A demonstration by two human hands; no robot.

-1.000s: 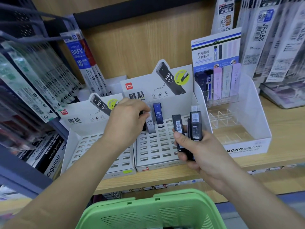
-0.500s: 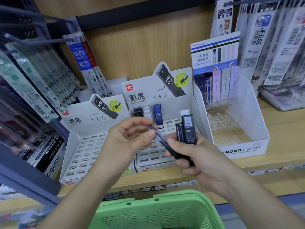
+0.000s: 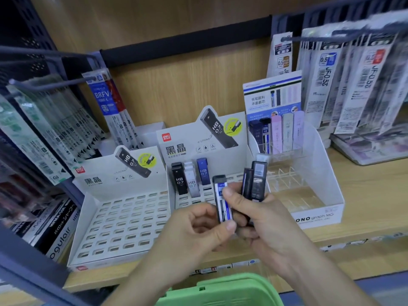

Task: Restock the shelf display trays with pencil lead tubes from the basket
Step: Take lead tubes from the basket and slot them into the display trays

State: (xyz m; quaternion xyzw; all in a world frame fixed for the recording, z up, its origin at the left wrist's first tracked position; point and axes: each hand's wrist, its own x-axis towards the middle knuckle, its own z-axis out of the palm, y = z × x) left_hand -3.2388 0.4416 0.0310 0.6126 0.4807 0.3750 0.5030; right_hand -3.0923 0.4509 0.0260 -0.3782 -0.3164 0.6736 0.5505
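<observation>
Head view: lead tubes (image 3: 257, 182) blurry, basket (image 3: 220, 289) half offscreen.

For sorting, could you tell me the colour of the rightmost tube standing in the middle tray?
The tube is blue; head view.

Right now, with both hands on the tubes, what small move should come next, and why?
Probably the left hand should draw the blue-and-white tube free of the right hand and carry it to the middle tray. Its fingers pinch the tube's lower end, the right hand holds other tubes, and the tray's back row has only three tubes, with open slots beside them.
</observation>
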